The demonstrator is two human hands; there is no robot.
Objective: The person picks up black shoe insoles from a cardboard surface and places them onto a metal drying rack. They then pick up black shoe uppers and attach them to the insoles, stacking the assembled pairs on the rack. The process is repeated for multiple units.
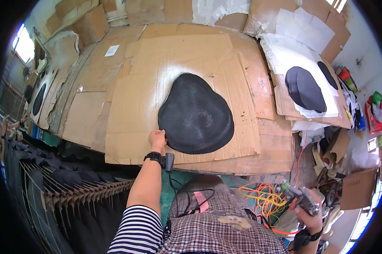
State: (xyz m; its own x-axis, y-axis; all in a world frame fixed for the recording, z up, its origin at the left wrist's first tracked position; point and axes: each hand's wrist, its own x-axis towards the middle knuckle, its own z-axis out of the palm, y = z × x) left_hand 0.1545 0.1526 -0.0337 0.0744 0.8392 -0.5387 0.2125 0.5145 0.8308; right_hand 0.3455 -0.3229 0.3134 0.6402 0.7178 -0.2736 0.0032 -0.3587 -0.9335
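Observation:
A black, rounded three-cornered pad (197, 116) lies flat on the cardboard-covered table in front of me, with pale speckles on its top. My left hand (158, 139) is closed at the pad's lower left edge, thumb and fingers pinching it. Off the table at the lower right, my right hand (310, 216) grips a spray gun (304, 199) with a green part at its front end. The gun points toward the left, apart from the pad. An orange-red hose (284, 232) runs close to the right hand.
More black pads (304, 89) lie on a white-covered board (284, 59) at the right. Tangled yellow and orange hoses (265, 197) hang below the table. A rack with rods (78, 186) holding dark pieces stands lower left. Another person's hand (25, 118) shows at far left.

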